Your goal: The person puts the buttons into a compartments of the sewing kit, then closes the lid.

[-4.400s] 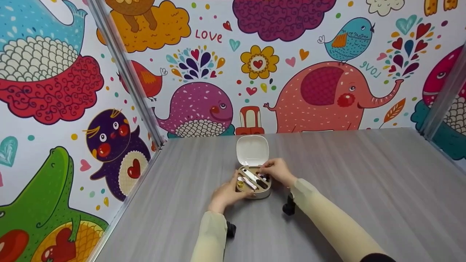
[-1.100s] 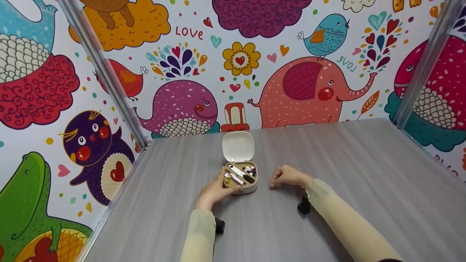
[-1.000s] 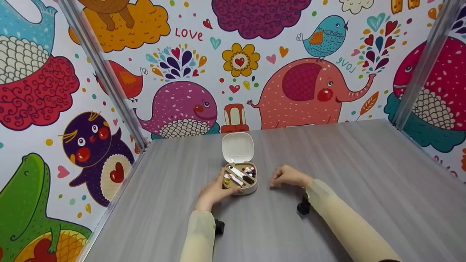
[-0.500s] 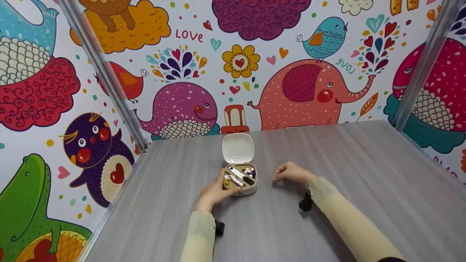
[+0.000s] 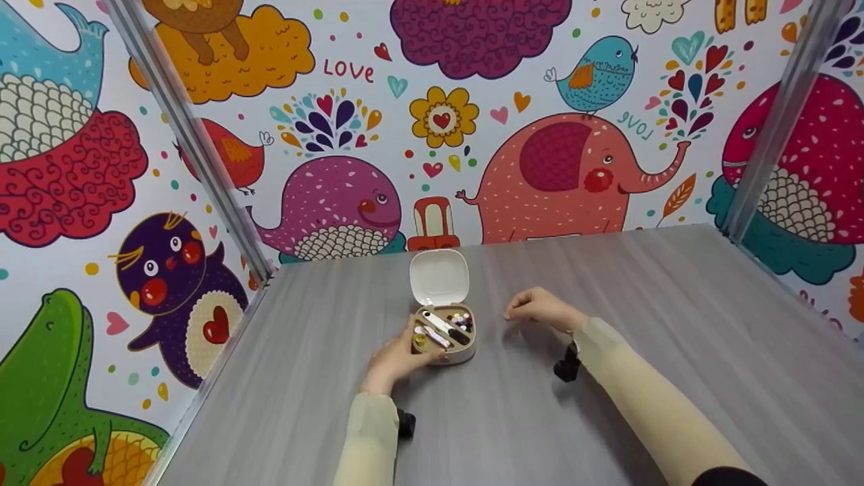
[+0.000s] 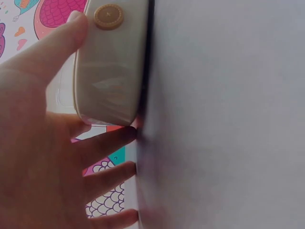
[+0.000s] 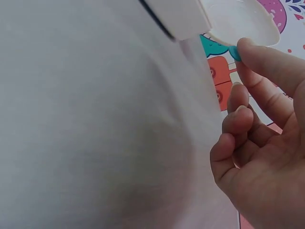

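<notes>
A white sewing box (image 5: pixel 461 356) stands on the table with its lid (image 5: pixel 439 277) raised. My left hand (image 5: pixel 395 358) grips its left side, thumb along the front by the tan button-shaped clasp (image 6: pixel 108 16). Inside lies a white-and-black tool (image 5: pixel 445 327) across the middle. Left of it are a pinkish-white stick (image 5: pixel 437 337) and a yellow round piece (image 5: pixel 420 339). Small coloured round pieces (image 5: pixel 460 320) fill the right compartment. To the box's right, my right hand (image 5: pixel 547 310) pinches a small teal button (image 7: pixel 234 53) between thumb and index finger, its other fingers curled.
The grey wood-grain table (image 5: pixel 553 418) extends around the box. Cartoon-printed walls (image 5: pixel 364 202) stand behind and to the left, with a metal post (image 5: pixel 196 145) at the left corner. Each wrist carries a black camera (image 5: pixel 567 362).
My right hand left the box's right compartment for the table at right, lowered there, then rose and moved slightly away from me. My left hand keeps its grip on the box.
</notes>
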`<action>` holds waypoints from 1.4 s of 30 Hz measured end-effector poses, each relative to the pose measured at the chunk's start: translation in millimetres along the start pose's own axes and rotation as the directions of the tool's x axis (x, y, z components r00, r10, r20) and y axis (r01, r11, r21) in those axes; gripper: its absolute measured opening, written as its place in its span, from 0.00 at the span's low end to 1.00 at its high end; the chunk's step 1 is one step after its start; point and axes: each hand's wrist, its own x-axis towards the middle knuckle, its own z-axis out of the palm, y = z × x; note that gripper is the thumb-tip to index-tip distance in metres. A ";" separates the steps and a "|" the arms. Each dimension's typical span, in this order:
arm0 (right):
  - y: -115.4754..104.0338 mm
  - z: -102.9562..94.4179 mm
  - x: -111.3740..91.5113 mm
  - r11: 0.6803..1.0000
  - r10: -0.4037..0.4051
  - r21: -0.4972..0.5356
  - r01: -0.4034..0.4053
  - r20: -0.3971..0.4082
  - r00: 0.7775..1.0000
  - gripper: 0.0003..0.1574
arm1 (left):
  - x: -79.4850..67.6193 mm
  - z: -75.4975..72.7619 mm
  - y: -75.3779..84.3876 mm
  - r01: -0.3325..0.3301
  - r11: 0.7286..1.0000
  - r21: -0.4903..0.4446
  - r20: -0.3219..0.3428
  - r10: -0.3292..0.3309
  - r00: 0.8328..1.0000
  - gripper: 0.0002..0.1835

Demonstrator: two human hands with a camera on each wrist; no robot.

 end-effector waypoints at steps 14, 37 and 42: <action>-13.9 -4.7 13.5 1.000 -0.029 -0.009 0.030 0.026 0.999 0.16 | -2.2 -5.9 -6.4 0.005 1.000 0.015 -0.009 -0.005 1.000 0.57; -18.8 42.0 42.0 1.000 0.002 0.015 0.001 -0.165 0.986 0.08 | 0.2 -1.9 0.2 0.027 1.000 -0.003 -0.005 -0.027 1.000 0.57; -18.8 54.5 49.2 1.000 0.021 -0.010 -0.025 -0.247 0.969 0.06 | -1.0 0.6 2.9 0.026 1.000 -0.009 0.000 -0.026 1.000 0.57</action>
